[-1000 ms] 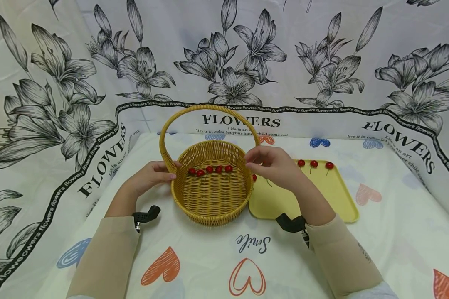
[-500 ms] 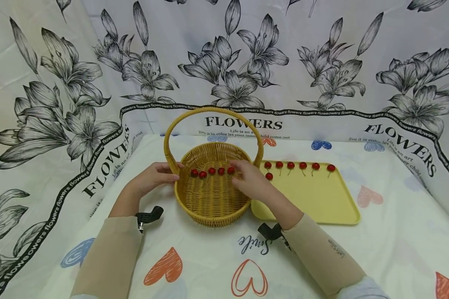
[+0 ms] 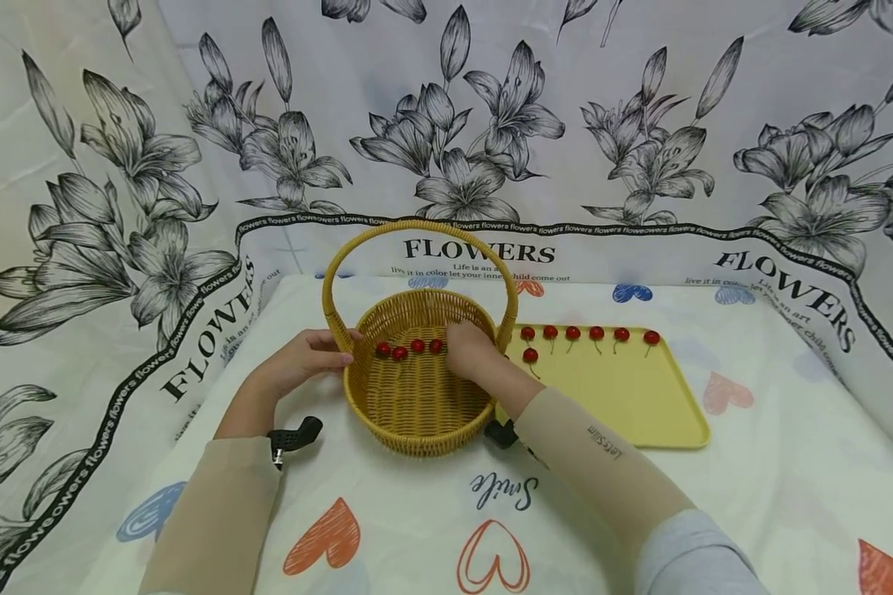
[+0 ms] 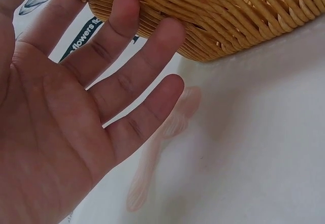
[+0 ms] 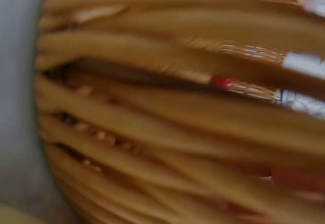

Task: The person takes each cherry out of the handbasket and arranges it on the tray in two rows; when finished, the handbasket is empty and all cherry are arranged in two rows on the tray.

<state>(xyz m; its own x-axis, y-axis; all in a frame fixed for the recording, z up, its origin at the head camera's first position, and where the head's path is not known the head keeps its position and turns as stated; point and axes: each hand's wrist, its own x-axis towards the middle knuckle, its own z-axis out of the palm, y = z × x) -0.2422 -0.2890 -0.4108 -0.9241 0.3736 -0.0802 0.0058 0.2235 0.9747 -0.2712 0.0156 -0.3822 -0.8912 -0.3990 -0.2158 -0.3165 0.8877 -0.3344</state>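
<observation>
A round woven basket (image 3: 424, 442) with a tall arched handle stands at the middle of the table. Inside it lie several red cherries (image 3: 417, 345) in a row. My left hand (image 3: 298, 362) holds the basket's left side where the handle meets the rim; the left wrist view has several of its fingers (image 4: 157, 46) fairly straight along the outer weave (image 4: 223, 16). My right hand (image 3: 472, 351) reaches over the right rim into the basket, at the right end of the row. Its fingertips and whatever they touch are hidden. The basket weave (image 5: 152, 102) fills the right wrist view, blurred.
To the basket's right lies a yellow tray (image 3: 618, 405) with several stemmed cherries (image 3: 596, 334) along its far edge and another cherry (image 3: 530, 355) below them. A flower-printed cloth (image 3: 484, 165) hangs behind. The tablecloth (image 3: 402, 512) bears printed hearts.
My right hand has moved left from the right handle base into the basket, covering the rightmost cherry of the row. My left hand has stayed at the basket's left side.
</observation>
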